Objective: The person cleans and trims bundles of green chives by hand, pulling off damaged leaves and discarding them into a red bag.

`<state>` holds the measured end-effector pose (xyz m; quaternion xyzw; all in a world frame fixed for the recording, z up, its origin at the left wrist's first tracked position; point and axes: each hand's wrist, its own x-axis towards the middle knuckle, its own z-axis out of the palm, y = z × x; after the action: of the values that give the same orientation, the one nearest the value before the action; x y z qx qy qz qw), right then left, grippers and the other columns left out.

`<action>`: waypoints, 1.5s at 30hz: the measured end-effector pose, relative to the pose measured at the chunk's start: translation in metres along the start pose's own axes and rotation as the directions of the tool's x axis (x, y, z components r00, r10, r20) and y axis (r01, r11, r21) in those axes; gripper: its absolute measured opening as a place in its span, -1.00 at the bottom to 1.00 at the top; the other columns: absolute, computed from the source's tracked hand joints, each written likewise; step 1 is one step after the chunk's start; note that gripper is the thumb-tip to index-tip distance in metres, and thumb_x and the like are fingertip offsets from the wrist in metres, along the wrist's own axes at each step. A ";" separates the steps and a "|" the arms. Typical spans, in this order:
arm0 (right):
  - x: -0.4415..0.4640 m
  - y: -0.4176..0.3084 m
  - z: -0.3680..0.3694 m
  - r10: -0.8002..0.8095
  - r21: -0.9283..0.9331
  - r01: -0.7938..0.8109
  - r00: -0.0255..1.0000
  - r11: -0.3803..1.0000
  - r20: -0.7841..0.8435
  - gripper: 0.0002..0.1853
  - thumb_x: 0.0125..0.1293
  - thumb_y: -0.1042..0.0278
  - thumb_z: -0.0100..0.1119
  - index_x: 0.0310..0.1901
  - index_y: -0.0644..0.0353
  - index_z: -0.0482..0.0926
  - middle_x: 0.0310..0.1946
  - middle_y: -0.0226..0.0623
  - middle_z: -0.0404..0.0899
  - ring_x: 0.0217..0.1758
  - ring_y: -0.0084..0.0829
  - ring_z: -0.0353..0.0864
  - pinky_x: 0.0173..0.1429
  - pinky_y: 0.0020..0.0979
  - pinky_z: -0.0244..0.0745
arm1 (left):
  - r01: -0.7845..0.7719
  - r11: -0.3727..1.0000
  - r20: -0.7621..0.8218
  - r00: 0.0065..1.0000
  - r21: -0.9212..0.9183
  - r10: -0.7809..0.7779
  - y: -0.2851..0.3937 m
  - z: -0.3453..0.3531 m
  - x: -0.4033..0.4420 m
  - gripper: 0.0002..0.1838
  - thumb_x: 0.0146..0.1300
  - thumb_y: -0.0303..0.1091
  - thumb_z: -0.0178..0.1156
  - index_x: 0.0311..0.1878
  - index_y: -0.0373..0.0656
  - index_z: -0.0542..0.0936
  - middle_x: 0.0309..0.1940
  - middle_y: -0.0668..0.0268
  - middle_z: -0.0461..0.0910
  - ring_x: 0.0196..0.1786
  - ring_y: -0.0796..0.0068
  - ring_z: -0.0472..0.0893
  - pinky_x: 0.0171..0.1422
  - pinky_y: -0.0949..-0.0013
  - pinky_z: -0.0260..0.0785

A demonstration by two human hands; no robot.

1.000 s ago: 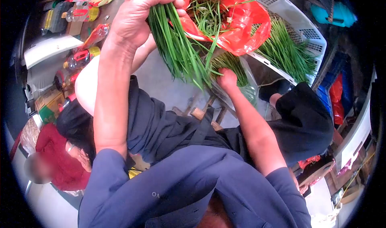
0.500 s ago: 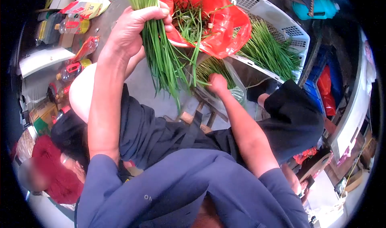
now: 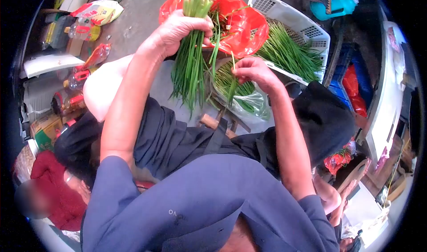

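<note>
My left hand is wrapped round a thick bunch of long green stalks, with their pale ends up and the leaves hanging down. To the right, my right hand pinches a few thin green stalks upright. Just below them, more stalks lie in a clear plastic bag. Behind my hands is an open red plastic bag with loose green bits in it. A white crate at the right holds a large heap of green stalks.
Bottles and a printed bag lie at the left. A person in a dark red top sits at the lower left. The teal container is at the upper right, above a blue crate. Another person's arm shows at the lower right.
My right hand has risen from the clear bag with a few stalks in its fingers. My left hand has moved right with the bunch, closer to my right hand.
</note>
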<state>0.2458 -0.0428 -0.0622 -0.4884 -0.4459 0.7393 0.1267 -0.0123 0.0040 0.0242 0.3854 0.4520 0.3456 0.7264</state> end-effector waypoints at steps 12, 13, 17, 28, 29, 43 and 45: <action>-0.012 -0.046 0.012 -0.211 0.353 0.265 0.960 0.897 -0.185 -0.83 0.30 0.34 0.19 -0.20 0.27 0.59 -0.43 -0.41 0.60 -0.51 -0.64 0.52 -0.33 -0.60 0.49 | 0.207 0.978 0.254 0.945 0.031 -0.208 -0.036 0.035 0.003 -0.77 0.06 -0.42 0.33 -0.20 -0.25 0.58 -0.34 0.26 0.63 -0.45 0.53 0.58 -0.35 0.49 0.45; -0.011 -0.045 0.012 -0.222 0.350 0.278 0.956 0.894 -0.193 -0.82 0.32 0.32 0.17 -0.20 0.27 0.58 -0.43 -0.40 0.61 -0.50 -0.64 0.52 -0.32 -0.60 0.50 | 0.194 0.981 0.253 0.948 0.029 -0.195 -0.037 0.036 0.003 -0.76 0.06 -0.44 0.33 -0.19 -0.26 0.58 -0.33 0.26 0.63 -0.43 0.53 0.58 -0.35 0.50 0.44; -0.005 -0.039 0.013 -0.253 0.386 0.301 0.952 0.872 -0.171 -0.80 0.35 0.30 0.13 -0.19 0.28 0.57 -0.41 -0.40 0.61 -0.48 -0.65 0.51 -0.29 -0.59 0.51 | 0.161 0.987 0.288 0.944 0.023 -0.161 -0.038 0.035 0.006 -0.74 0.07 -0.48 0.30 -0.15 -0.28 0.56 -0.29 0.24 0.63 -0.38 0.54 0.58 -0.39 0.53 0.43; -0.003 -0.041 0.020 -0.267 0.523 0.347 0.937 0.778 -0.225 -0.84 0.27 0.31 0.23 -0.28 0.23 0.59 -0.44 -0.42 0.58 -0.49 -0.65 0.43 -0.31 -0.55 0.45 | 0.212 0.977 0.236 0.951 -0.024 -0.200 -0.042 0.034 0.008 -0.77 0.02 -0.54 0.25 -0.20 -0.26 0.51 -0.40 0.31 0.55 -0.55 0.52 0.54 -0.46 0.50 0.43; -0.002 -0.041 0.020 -0.266 0.497 0.355 0.933 0.792 -0.242 -0.84 0.26 0.31 0.24 -0.30 0.23 0.59 -0.45 -0.43 0.58 -0.50 -0.66 0.42 -0.32 -0.55 0.44 | 0.203 0.979 0.232 0.954 -0.026 -0.191 -0.041 0.034 0.007 -0.77 0.02 -0.54 0.25 -0.21 -0.25 0.51 -0.41 0.31 0.55 -0.55 0.52 0.54 -0.45 0.49 0.43; 0.006 -0.041 0.025 -0.296 0.415 0.408 0.904 0.813 -0.310 -0.75 0.29 0.19 0.24 -0.34 0.23 0.60 -0.46 -0.41 0.62 -0.51 -0.66 0.49 -0.39 -0.60 0.41 | 0.129 0.992 0.158 0.979 -0.008 -0.127 -0.042 0.032 0.010 -0.73 0.06 -0.45 0.35 -0.17 -0.23 0.54 -0.41 0.34 0.57 -0.49 0.55 0.56 -0.39 0.51 0.44; 0.006 -0.041 0.025 -0.270 0.423 0.406 0.899 0.810 -0.346 -0.74 0.31 0.19 0.21 -0.29 0.25 0.61 -0.44 -0.40 0.62 -0.51 -0.65 0.49 -0.38 -0.59 0.41 | 0.129 0.992 0.147 0.981 -0.017 -0.125 -0.041 0.032 0.010 -0.73 0.06 -0.45 0.35 -0.16 -0.23 0.55 -0.40 0.33 0.58 -0.47 0.56 0.56 -0.40 0.52 0.44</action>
<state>0.2122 -0.0291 -0.0308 -0.4487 -0.3048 0.7186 0.4352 0.0270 -0.0141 -0.0066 0.3706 0.4167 0.2753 0.7831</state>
